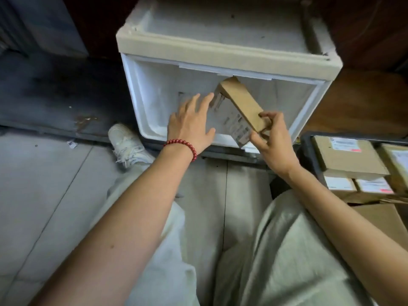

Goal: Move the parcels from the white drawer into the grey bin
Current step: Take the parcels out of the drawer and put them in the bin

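right hand [273, 142] pinches the near end of a tilted brown parcel [239, 107] over the white drawer [141, 89]; left hand [192, 124] reaches in, fingers spread.

A single row of round, glossy dark-red beads forms a bracelet [184, 145] around the wrist of the left hand [192, 127]. The right hand [273, 142] and its wrist are bare, and both forearms are bare from the wrists to the near edge of the view. The legs are covered by loose, pale trousers [287, 250] of soft, creased cloth, cream on the left leg and more grey-green on the right. At the far left, a white low sneaker [127, 144] shows beyond the left trouser hem. Its white laces [125, 154] are loosely tied and its upper looks slightly greyed.
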Available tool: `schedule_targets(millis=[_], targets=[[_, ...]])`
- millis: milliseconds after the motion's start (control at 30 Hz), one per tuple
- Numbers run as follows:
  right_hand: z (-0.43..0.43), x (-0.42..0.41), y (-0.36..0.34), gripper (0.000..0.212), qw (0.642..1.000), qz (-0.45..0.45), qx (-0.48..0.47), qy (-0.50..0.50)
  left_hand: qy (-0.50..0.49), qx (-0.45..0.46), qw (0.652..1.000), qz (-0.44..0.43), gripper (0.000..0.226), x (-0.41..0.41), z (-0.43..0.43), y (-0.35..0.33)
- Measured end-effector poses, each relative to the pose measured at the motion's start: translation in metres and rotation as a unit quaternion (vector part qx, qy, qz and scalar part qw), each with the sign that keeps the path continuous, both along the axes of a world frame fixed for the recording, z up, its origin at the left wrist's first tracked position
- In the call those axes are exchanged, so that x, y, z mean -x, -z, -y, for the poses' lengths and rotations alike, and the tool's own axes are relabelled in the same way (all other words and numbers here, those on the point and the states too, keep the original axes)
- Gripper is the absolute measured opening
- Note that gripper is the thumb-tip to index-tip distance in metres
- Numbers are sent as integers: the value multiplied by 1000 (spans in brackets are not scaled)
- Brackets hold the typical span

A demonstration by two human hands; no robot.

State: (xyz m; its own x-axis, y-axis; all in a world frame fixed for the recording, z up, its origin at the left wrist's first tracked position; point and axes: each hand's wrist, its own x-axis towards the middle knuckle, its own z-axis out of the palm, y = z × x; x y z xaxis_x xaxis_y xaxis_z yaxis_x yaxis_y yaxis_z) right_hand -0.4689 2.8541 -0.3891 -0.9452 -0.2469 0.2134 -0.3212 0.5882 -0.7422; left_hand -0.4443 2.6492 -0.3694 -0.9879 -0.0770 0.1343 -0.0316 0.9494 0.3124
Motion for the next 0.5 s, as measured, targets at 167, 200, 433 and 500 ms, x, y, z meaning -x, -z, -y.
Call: schedule_targets(millis=[167, 200, 433, 500], targets=[[-22, -52, -15, 48, 995, 39, 96, -1, -32, -35, 999, -7, 91, -47, -14, -1], [-25, -59, -17, 48, 991, 54, 120, -2, -25, -35, 999, -8, 97, -54, -19, 1], [-36, -73, -21, 34, 955, 154, 252, 34, -17, -177, 984, -30, 108, -78, -34, 1], [-41, -70, -18, 30, 937, 185, 291, 54, 2, -210, 976, -60, 96, -79, -30, 2]])
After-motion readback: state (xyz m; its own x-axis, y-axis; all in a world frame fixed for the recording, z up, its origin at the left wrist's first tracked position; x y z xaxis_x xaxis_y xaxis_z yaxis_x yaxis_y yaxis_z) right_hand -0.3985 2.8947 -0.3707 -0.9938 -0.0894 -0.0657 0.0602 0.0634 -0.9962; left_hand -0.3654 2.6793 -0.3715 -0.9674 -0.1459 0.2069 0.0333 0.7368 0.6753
